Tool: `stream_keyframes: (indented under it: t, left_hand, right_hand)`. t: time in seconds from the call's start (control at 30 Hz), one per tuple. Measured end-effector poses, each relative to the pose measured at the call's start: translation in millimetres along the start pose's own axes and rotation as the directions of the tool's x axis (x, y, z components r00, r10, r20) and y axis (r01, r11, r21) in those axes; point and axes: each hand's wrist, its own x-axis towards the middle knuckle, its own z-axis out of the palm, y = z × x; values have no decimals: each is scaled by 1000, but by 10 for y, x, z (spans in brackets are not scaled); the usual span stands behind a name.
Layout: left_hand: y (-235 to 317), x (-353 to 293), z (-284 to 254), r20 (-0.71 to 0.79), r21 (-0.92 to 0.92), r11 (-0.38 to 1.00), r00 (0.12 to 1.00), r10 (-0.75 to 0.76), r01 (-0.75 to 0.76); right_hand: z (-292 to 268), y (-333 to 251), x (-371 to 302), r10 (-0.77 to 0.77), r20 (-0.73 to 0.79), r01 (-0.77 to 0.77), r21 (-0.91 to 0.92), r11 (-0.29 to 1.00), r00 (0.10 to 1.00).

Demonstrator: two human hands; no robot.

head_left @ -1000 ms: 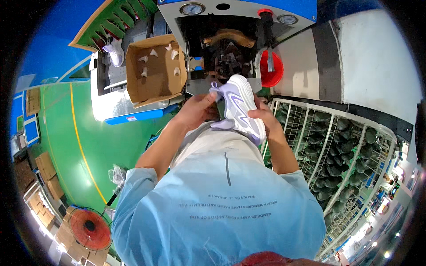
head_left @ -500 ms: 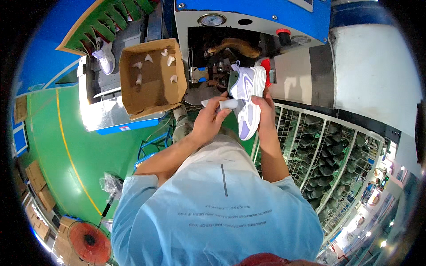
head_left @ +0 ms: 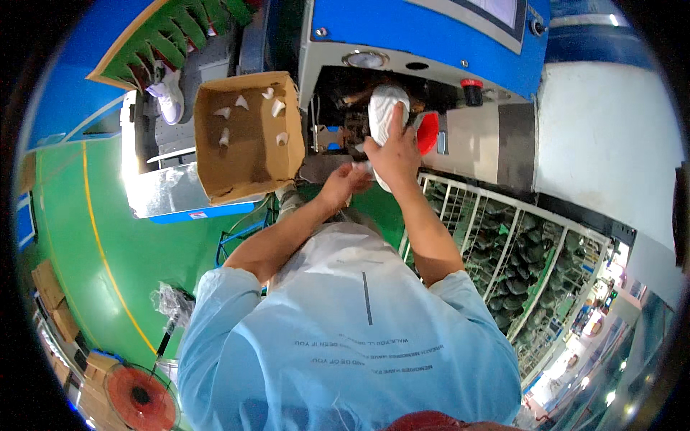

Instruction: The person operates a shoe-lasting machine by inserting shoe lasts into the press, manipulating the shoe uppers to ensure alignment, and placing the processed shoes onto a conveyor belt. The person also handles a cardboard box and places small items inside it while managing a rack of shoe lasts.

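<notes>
In front of the machine's dark cavity, a white sneaker (head_left: 381,111) is held with its patterned sole up. My right hand (head_left: 397,159) is wrapped over the sole, one finger stretched along it. Close beside the sneaker's near end, my left hand (head_left: 345,185) has its fingers pinched. A small white piece (head_left: 368,167) shows at those fingertips, its shape partly hidden by the fingers. The sneaker's upper faces away, so I cannot see its lavender sides or opening.
A cardboard box (head_left: 246,183) with several small white pieces stands left of the blue machine (head_left: 431,36). Beyond it sits another lavender-white sneaker (head_left: 170,100). A red part (head_left: 428,134) juts out right of my right hand. A wire rack (head_left: 503,251) of dark shoe-shaped forms stands to the right.
The sneaker has been turned over from side-on to sole up. My right hand has shifted left and over the sole. My left hand stays low beside it with the white piece.
</notes>
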Motion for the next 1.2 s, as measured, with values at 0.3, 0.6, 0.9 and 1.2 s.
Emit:
stream_keyframes:
  t: [0.3, 0.6, 0.9, 1.2]
  left_hand:
    - [932, -728, -505, -410, 28, 989, 901, 143, -144]
    - [929, -652, -443, -215, 303, 934, 969, -125, 188]
    - [525, -572, 206, 398, 11, 836, 765, -506, 548]
    - [198, -649, 17, 358, 105, 793, 721, -593, 601]
  right_hand:
    - [196, 229, -156, -90, -185, 87, -24, 996, 979]
    - [199, 378, -660, -240, -425, 258, -17, 966, 873]
    - [-668, 339, -1806, -297, -173, 305, 18, 952, 939]
    - [107, 729, -1133, 137, 397, -417, 888, 194, 908]
